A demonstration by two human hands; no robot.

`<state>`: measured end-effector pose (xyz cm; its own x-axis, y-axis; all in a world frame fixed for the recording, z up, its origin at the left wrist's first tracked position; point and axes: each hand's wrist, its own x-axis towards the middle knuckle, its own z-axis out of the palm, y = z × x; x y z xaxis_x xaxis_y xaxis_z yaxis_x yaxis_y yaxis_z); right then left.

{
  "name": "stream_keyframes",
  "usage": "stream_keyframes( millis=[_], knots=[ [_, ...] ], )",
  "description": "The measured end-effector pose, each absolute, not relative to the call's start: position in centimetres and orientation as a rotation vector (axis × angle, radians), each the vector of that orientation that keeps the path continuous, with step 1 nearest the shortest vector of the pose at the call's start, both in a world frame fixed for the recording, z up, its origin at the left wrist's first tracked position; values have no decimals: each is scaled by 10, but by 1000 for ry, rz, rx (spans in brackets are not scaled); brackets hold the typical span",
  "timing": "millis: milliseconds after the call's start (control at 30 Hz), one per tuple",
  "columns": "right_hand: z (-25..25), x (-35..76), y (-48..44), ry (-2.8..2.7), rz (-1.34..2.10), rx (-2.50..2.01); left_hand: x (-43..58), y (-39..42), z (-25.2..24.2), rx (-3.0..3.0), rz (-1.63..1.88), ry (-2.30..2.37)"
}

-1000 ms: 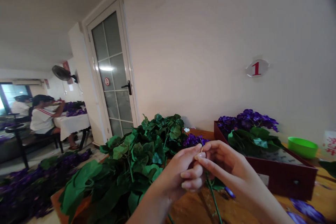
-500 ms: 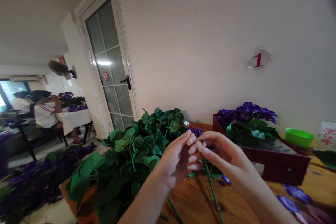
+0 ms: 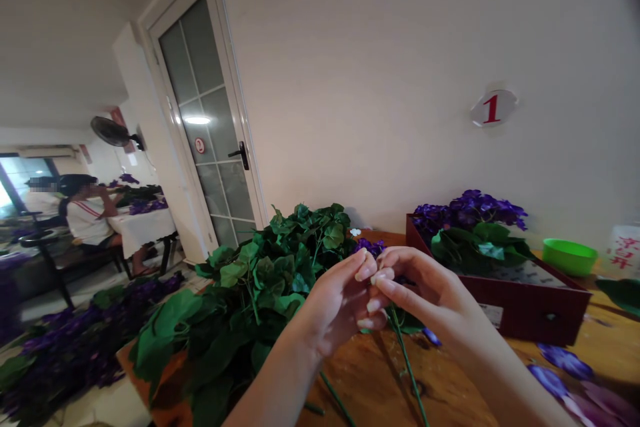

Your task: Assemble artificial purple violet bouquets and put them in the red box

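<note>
My left hand (image 3: 339, 303) and my right hand (image 3: 431, 287) meet above the wooden table (image 3: 370, 387), fingertips pinched close together. Whatever lies between the fingers is too small or hidden to make out. A thin green stem (image 3: 407, 363) runs from beneath my right hand toward the front of the table; its upper end is covered, so I cannot tell if it is held. Purple artificial flowers (image 3: 370, 247) show just behind the fingertips. Left of my hands is a big heap of green artificial leaves (image 3: 280, 273).
A dark red box (image 3: 530, 307) holds purple flowers and leaves at the right. Beyond it stands a green bowl (image 3: 570, 257). Loose purple petals (image 3: 565, 360) lie at the front right. More purple flowers (image 3: 90, 327) fill the lower left. People (image 3: 90, 220) sit at another table.
My right fingertips and thumb have shifted slightly and closed in nearer to my left fingertips. The view has tilted a little; the stem and leaves stay about where they were.
</note>
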<state>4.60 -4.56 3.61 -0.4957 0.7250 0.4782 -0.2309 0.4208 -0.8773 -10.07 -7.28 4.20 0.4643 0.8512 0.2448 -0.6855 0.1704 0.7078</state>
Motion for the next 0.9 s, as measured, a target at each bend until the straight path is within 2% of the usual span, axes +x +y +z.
stream_keyframes(
  millis=[400, 900],
  knots=[
    [41, 46, -53, -1657, 1434, -342, -97, -71, 38, 940, 1123, 224],
    [44, 48, -57, -1632, 1403, -436, -96, -67, 32, 1106, 1121, 225]
  ],
)
